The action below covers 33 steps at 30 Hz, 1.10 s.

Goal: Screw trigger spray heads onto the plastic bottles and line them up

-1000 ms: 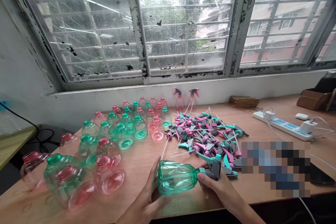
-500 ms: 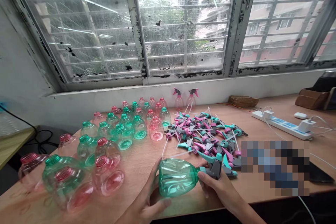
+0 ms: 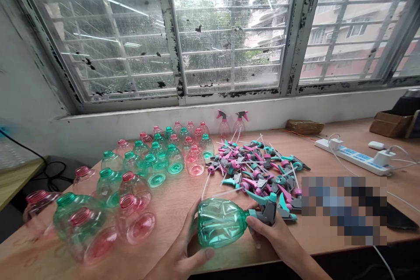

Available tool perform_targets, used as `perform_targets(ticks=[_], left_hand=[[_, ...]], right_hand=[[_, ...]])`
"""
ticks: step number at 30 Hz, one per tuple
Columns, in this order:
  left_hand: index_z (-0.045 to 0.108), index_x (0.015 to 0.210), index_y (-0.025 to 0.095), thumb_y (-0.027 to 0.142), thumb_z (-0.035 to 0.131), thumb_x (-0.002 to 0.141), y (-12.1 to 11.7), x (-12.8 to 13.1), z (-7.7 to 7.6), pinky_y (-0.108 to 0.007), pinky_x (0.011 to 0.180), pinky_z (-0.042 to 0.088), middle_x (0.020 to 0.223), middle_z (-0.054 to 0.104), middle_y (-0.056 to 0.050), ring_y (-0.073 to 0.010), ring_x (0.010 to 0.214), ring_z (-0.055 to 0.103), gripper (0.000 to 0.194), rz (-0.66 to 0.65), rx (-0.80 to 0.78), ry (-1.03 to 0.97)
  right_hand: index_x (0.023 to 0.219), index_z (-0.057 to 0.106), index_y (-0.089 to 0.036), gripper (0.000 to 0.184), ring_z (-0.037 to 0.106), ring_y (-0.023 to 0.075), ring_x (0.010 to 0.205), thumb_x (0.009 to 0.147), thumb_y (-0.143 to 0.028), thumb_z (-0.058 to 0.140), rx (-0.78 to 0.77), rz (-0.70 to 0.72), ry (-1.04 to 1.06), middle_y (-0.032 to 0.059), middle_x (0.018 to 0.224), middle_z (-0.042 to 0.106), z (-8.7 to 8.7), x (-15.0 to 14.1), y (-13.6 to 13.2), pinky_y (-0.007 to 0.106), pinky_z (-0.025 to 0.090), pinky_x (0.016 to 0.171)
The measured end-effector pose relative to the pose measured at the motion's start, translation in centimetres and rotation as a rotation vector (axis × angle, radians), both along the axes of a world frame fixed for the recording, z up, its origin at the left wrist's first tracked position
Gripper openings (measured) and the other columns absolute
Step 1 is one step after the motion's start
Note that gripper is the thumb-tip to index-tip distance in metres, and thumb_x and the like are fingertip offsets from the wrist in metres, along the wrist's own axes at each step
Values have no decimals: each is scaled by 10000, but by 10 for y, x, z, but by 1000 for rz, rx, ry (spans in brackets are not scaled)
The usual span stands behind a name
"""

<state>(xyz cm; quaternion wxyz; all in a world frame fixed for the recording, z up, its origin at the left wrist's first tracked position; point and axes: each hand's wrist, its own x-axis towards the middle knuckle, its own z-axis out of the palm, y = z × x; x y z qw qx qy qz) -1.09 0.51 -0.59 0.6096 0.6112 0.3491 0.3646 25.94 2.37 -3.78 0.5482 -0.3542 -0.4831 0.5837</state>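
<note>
Green bottle (image 3: 221, 223) sideways between both hands, spray head (image 3: 268, 212) at its neck.

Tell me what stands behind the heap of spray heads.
Two pink spray bottles stand behind the heap, near the wall. Anything lying low just beyond the heap is covered and cannot be seen.

Pixelated patch (image 3: 343, 210) unreadable, window (image 3: 229, 30) cut off above, left hand (image 3: 187, 251) partly behind green bottle (image 3: 221, 222)

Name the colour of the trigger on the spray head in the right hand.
Turquoise; the head view shows the trigger best.
</note>
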Motion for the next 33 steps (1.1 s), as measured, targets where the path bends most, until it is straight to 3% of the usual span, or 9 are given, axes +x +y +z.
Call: perform_targets(ticks=[4, 8, 11, 15, 21, 30, 33], left_hand=[[94, 1643, 368, 432, 730, 921, 0, -2, -4, -462, 1328, 100, 1754, 173, -8, -320, 1617, 72, 964, 18, 64, 55], [-22, 1636, 386, 435, 698, 945, 0, -1, -7, -465, 1327, 79, 1760, 92, 12, -300, 1617, 69, 999, 8, 57, 50], [-78, 1628, 383, 457, 687, 948, 0, 0, -7, -455, 1324, 110, 1759, 72, 13, -286, 1618, 54, 1026, 3, 40, 22], [-72, 1631, 375, 467, 729, 914, 1, -1, -6, -453, 1326, 28, 1764, 49, 14, -276, 1622, 48, 1079, 22, 35, 63], [50, 1649, 332, 480, 690, 935, 2, -4, -7, -449, 1323, 151, 1735, 247, -39, -302, 1614, 123, 969, 7, 47, 96], [-43, 1624, 420, 436, 702, 943, 0, 0, -7, -479, 1323, 130, 1758, 85, 18, -290, 1614, 2, 1010, 4, 31, 20], [-76, 1623, 397, 423, 744, 913, 0, 0, -4, -486, 1325, 106, 1756, 116, -7, -295, 1616, 54, 1085, 7, 19, -4]], right_hand=[[821, 618, -188, 452, 502, 106, 420, 804, -581, 841, 1, -12, -2, -45, 547, 604, 3, 0, -1, 230, 445, 429], [752, 594, -196, 470, 504, 111, 424, 792, -592, 844, -10, -16, -4, -44, 544, 597, 3, -1, -1, 241, 456, 430], [819, 615, -192, 450, 503, 112, 421, 795, -575, 850, -10, -18, 0, -52, 537, 597, 3, -1, -2, 239, 453, 428], [915, 630, -188, 457, 519, 118, 421, 786, -557, 866, -18, -32, 9, -44, 557, 627, 1, -1, -2, 236, 448, 421], [893, 625, -182, 443, 505, 105, 386, 804, -553, 849, 9, -42, -1, -46, 528, 623, -7, -1, 4, 213, 413, 398], [949, 624, -183, 418, 505, 111, 393, 845, -538, 820, 13, -27, -12, -53, 530, 613, -3, 1, 1, 223, 415, 408], [949, 629, -184, 429, 512, 111, 395, 829, -543, 831, 16, -31, -19, -46, 544, 626, -6, 1, 1, 222, 415, 405]])
